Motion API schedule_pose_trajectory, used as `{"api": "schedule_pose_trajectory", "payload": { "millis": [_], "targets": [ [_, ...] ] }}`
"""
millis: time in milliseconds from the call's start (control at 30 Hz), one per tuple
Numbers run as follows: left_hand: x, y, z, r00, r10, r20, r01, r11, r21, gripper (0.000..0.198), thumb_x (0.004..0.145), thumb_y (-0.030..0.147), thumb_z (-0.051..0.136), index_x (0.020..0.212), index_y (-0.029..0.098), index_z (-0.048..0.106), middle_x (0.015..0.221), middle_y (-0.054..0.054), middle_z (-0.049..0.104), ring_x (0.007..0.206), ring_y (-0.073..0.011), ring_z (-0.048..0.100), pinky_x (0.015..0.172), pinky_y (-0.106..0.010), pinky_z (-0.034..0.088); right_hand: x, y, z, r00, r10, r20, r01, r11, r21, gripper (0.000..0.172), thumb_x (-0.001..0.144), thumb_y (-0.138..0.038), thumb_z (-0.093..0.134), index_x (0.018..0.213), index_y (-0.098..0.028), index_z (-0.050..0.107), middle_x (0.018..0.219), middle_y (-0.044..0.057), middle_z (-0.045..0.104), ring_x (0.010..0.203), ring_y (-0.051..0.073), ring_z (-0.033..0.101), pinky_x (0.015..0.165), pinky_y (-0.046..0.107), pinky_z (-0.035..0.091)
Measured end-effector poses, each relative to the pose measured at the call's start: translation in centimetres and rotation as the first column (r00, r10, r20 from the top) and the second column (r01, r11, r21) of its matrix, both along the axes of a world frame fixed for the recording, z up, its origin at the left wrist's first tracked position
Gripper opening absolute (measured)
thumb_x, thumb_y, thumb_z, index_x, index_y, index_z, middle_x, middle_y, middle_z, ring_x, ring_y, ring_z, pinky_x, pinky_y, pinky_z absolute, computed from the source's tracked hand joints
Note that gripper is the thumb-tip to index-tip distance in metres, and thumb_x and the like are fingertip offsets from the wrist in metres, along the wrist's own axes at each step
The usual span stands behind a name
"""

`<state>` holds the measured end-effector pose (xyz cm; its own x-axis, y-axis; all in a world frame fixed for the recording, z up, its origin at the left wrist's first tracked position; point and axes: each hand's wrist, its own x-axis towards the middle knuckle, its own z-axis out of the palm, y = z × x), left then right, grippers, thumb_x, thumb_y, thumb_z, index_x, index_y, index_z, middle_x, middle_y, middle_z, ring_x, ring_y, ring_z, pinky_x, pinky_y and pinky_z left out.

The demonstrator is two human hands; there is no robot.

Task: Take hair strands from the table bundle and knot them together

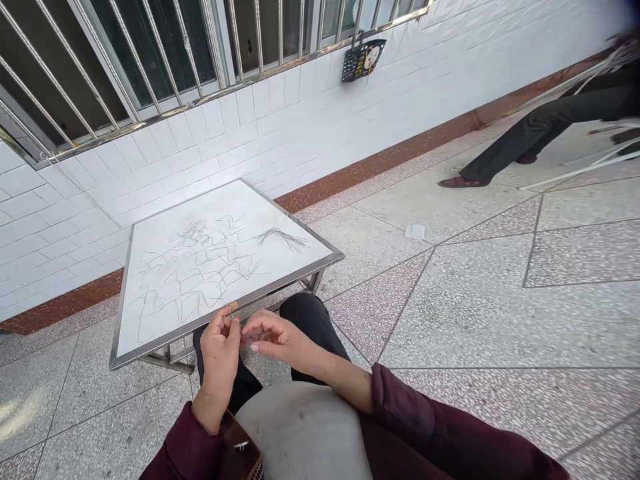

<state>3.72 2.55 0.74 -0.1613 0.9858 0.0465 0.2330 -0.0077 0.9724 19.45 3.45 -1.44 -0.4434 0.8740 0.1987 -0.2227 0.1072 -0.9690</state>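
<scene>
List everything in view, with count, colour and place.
table: one, white top with metal rim, in front of the person
dark fibres: many, black, in zigzags and a tuft on the table
barred window: one, steel bars, top left
tiled wall: one, white, behind the table
bag: one, dark patterned, hanging below the window
terrazzo floor: one, grey and reddish, all around
paper scrap: one, white, on the floor
co-worker's legs: two, black trousers, top right
cloth: one, off-white, on the lap
sleeves: two, maroon, at the bottom
left hand: one, by the table edge
right hand: one, fingertips near the left hand's

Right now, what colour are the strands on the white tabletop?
Dark grey to black strands, best seen in the head view.
</scene>
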Motion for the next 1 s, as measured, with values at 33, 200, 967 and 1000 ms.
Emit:
{"api": "schedule_pose_trajectory", "payload": {
  "millis": [33, 200, 967, 1000],
  "targets": [
    [0.0, 0.0, 0.0, 1.000, 0.001, -0.026, 0.000, 1.000, 0.019, 0.030, 0.085, 0.033, 0.062, 0.112, 0.021, 0.066, 0.064, 0.004, 0.053, 0.057, -0.0116, 0.056, 0.060, -0.024, 0.052, -0.1, 0.0, 0.0, 1.000, -0.028, -0.013, 0.028, 1.000, -0.013, 0.026, 0.079, -0.041, 0.072, 0.089, -0.018, 0.067, 0.088, 0.001, 0.059, 0.068, 0.010, 0.056, 0.059, 0.024, 0.048],
    [0.4, -0.4, 0.2, 0.995, -0.095, 0.018, 0.094, 0.995, 0.027, 0.046, 0.088, 0.041, 0.060, 0.129, 0.021, 0.056, 0.073, 0.002, 0.059, 0.066, -0.0144, 0.064, 0.066, -0.027, 0.056, -0.4, 0.3, 0.0, 0.981, -0.153, -0.123, 0.117, 0.959, -0.259, 0.029, 0.079, -0.044, 0.071, 0.086, -0.017, 0.065, 0.069, -0.002, 0.062, 0.060, 0.010, 0.057, 0.058, 0.025, 0.047],
    [1.6, -0.5, -0.2, 0.979, -0.203, 0.024, 0.203, 0.979, -0.018, 0.061, 0.085, 0.032, 0.063, 0.143, 0.026, 0.046, 0.067, 0.006, 0.055, 0.061, -0.0119, 0.060, 0.068, -0.027, 0.056, 0.0, 0.7, -1.3, 0.974, -0.152, -0.170, 0.081, 0.927, -0.367, 0.034, 0.078, -0.047, 0.072, 0.092, -0.017, 0.065, 0.063, -0.003, 0.060, 0.056, 0.009, 0.053, 0.054, 0.023, 0.040],
    [1.7, -0.5, -0.1, 0.980, -0.197, 0.036, 0.197, 0.980, -0.018, 0.061, 0.085, 0.033, 0.064, 0.143, 0.026, 0.046, 0.067, 0.006, 0.055, 0.060, -0.0121, 0.060, 0.067, -0.027, 0.056, 0.0, 0.7, -1.3, 0.974, -0.150, -0.173, 0.079, 0.929, -0.360, 0.034, 0.078, -0.047, 0.073, 0.092, -0.017, 0.066, 0.064, -0.003, 0.060, 0.057, 0.009, 0.053, 0.055, 0.023, 0.040]
  ]
}}
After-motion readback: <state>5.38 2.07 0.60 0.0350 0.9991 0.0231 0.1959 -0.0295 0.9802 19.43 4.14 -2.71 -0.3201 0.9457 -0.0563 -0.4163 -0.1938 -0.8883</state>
